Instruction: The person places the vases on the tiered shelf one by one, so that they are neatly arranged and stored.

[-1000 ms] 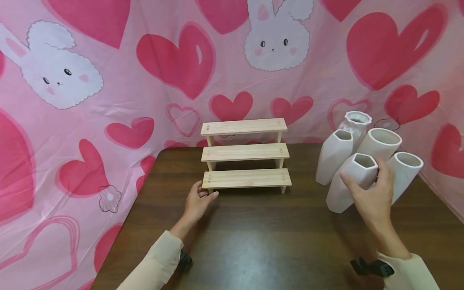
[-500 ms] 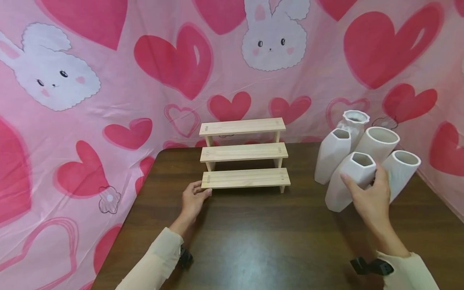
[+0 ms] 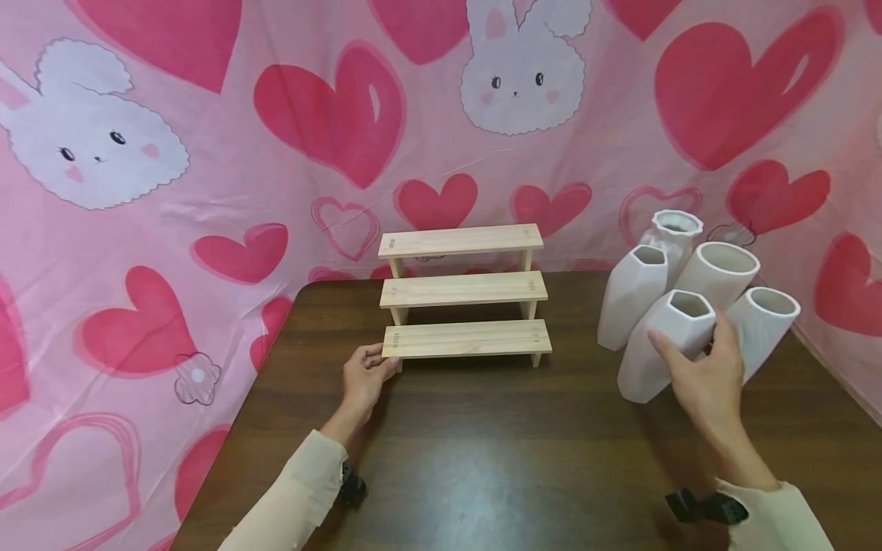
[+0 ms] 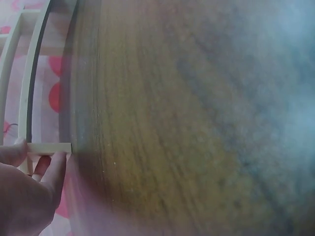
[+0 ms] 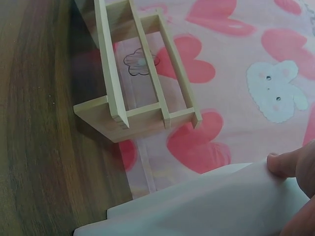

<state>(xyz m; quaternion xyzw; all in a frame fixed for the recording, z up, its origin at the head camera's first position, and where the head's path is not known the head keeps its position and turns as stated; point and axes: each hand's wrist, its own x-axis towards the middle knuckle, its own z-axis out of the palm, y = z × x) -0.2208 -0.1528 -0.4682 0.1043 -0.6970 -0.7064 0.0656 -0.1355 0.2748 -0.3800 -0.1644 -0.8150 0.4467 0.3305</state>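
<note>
A pale wooden three-step display stand (image 3: 466,339) sits at the back of the table. My left hand (image 3: 363,379) pinches its front left leg; in the left wrist view, thumb and fingers close on the end piece (image 4: 51,148) under the lowest shelf. On the right, my right hand (image 3: 710,383) grips a white faceted vase (image 3: 654,360) with a five-sided mouth, thumb on the near side and fingers behind. That vase leans slightly, its base seemingly on the table. In the right wrist view, my right thumb (image 5: 283,163) presses the smooth white side of the vase (image 5: 206,209).
Crowded around the held vase are another faceted vase (image 3: 630,302), a scalloped-rim vase (image 3: 675,237), a wide round-mouthed vase (image 3: 717,279) and a slanted round-mouthed vase (image 3: 761,329). A pink heart-and-rabbit cloth (image 3: 331,115) hangs behind the dark wooden table (image 3: 468,459).
My left hand has shifted slightly left and its thumb has closed in against the stand's front left leg. My right hand stays on the same vase; the head view has shifted a little.
</note>
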